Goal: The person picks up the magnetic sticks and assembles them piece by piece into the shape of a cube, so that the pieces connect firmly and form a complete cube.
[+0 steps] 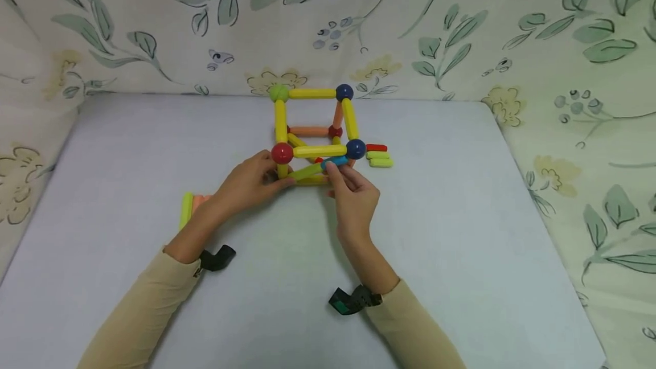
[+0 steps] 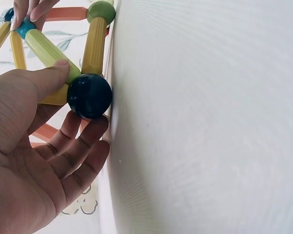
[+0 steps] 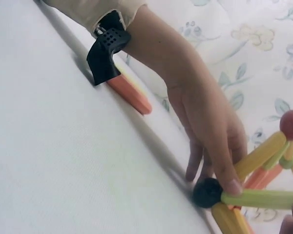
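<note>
A cube-like frame of yellow and orange sticks joined by colored balls stands at the table's back; one yellow stick (image 1: 320, 151) crosses its upper front. My left hand (image 1: 248, 182) is at the lower front left corner. Its thumb presses a light green stick (image 2: 51, 51) beside a dark blue ball (image 2: 90, 96), while its fingers curl behind that ball. The green stick slants up to the right across the front face and meets a short blue piece (image 1: 335, 161). My right hand (image 1: 357, 204) pinches this blue piece near the front right side, its thumb over it.
Right of the frame lie a red stick (image 1: 376, 147) and two short light green sticks (image 1: 380, 162). Beside my left forearm are a light green stick (image 1: 187, 209) and orange sticks (image 1: 201, 200), partly hidden. A floral cloth (image 1: 379, 21) hangs behind the white table (image 1: 461, 215).
</note>
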{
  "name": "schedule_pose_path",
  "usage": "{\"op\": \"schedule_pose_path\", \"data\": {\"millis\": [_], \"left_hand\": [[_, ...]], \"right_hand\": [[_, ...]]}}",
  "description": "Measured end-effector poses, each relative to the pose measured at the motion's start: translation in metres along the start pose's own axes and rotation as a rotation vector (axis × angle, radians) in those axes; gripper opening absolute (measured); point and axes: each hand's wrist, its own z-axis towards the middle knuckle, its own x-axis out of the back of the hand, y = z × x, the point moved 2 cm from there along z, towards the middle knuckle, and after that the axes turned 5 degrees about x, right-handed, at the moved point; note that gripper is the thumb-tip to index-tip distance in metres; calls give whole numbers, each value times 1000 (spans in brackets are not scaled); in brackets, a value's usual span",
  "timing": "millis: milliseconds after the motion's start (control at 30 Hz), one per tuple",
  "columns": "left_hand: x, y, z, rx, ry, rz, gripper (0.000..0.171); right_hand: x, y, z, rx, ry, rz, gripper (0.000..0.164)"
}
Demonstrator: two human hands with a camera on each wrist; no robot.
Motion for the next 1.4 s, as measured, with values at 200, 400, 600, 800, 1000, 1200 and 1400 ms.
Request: {"op": "schedule_pose_path", "data": {"millis": [200, 400, 600, 800, 1000, 1200, 1400], "left_hand": [[2, -2, -3, 15, 20, -22, 25], [4, -3, -3, 26, 15, -21, 26], [6, -2, -3, 21, 12, -8, 24], [4, 1, -6, 10, -8, -13, 25], [1, 0, -6, 0, -14, -30, 28], [7, -4, -10, -9, -40, -35, 27], [15, -10, -17, 5, -51, -63, 32]], "right_hand": [[-2, 2, 0, -35, -34, -9, 39], [37, -5, 7, 64, -84, -91, 36], [85, -12, 63, 285, -319, -456, 25], [95, -23, 97, 524, -527, -838, 20], [82, -33, 91, 459, -693, -993, 18], [55, -30, 47, 425, -993, -1108, 14], [41, -18, 32, 441, -1029, -1077, 10]]}}
